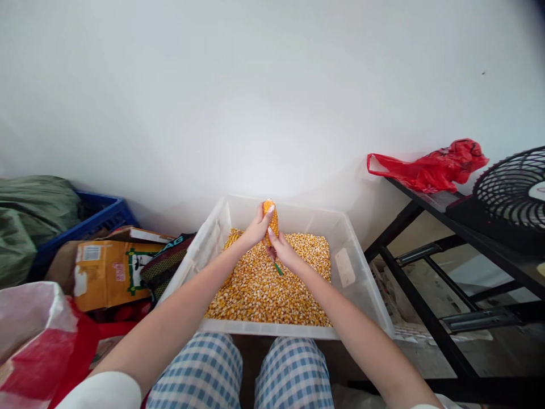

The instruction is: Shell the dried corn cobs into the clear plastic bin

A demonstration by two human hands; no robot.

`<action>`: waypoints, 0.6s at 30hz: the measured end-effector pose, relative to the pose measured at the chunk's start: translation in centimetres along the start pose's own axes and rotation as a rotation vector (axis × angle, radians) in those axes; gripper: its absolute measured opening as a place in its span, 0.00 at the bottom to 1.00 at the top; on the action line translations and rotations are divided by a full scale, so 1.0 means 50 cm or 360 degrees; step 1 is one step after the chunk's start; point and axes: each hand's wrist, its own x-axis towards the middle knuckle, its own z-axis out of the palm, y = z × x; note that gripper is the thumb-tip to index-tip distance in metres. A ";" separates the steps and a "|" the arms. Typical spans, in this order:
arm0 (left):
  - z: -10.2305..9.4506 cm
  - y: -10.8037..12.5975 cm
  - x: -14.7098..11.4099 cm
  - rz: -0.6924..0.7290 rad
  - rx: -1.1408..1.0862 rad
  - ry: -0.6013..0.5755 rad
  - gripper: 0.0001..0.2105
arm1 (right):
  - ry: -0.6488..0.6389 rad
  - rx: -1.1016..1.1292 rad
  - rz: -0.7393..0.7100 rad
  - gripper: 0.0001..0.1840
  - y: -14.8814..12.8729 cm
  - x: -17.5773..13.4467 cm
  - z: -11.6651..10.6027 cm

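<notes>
left hand (255,227) and right hand (281,250) hide parts of the cob (270,217) from me. green thing (278,268) below the right hand: too small for me to identify. tub (272,328) floor buried under kernels (276,304). fan (513,190) cut by right edge, green sack (38,210) by left. i can't read the box's (113,275) barcode label.

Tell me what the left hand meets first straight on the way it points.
The corn cob, which the left hand holds; beyond it, perhaps the bin's far wall, though depth is unclear.
</notes>
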 end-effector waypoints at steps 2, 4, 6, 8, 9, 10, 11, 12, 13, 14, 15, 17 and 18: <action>0.000 -0.003 0.001 0.0019 -0.0036 -0.0006 0.23 | -0.0006 0.0020 -0.0015 0.25 0.005 0.002 -0.001; -0.002 -0.002 0.002 0.0034 -0.0047 -0.0033 0.23 | -0.0023 0.0049 -0.0024 0.25 0.008 0.003 -0.002; -0.006 0.002 0.002 0.0032 -0.0039 -0.0055 0.23 | -0.0049 0.0088 -0.0017 0.24 0.008 0.003 -0.002; -0.011 0.009 0.002 -0.0002 -0.0024 -0.0090 0.23 | -0.0082 0.0142 -0.0010 0.23 0.005 0.000 -0.003; -0.014 0.013 0.002 -0.0022 -0.0022 -0.0108 0.24 | -0.0101 0.0174 -0.0013 0.23 0.002 -0.001 -0.004; -0.017 0.017 0.001 -0.0038 -0.0024 -0.0126 0.24 | -0.0121 0.0200 -0.0018 0.23 -0.002 -0.003 -0.005; -0.020 0.021 0.001 -0.0051 -0.0028 -0.0149 0.24 | -0.0140 0.0220 -0.0023 0.23 -0.006 -0.006 -0.006; -0.024 0.023 0.001 -0.0060 -0.0033 -0.0170 0.24 | -0.0153 0.0232 -0.0027 0.23 -0.009 -0.008 -0.008; -0.027 0.026 0.001 -0.0064 -0.0037 -0.0186 0.24 | -0.0163 0.0235 -0.0028 0.23 -0.012 -0.010 -0.009; -0.030 0.027 0.001 -0.0065 -0.0040 -0.0200 0.24 | -0.0168 0.0232 -0.0027 0.23 -0.015 -0.012 -0.010; -0.032 0.029 0.000 -0.0064 -0.0046 -0.0211 0.24 | -0.0173 0.0228 -0.0025 0.23 -0.017 -0.013 -0.011; -0.036 0.031 -0.001 -0.0067 -0.0093 -0.0218 0.26 | -0.0187 0.0235 -0.0030 0.22 -0.018 -0.015 -0.012; -0.037 0.032 -0.001 -0.0081 -0.0145 -0.0219 0.26 | -0.0200 0.0247 -0.0030 0.21 -0.019 -0.015 -0.013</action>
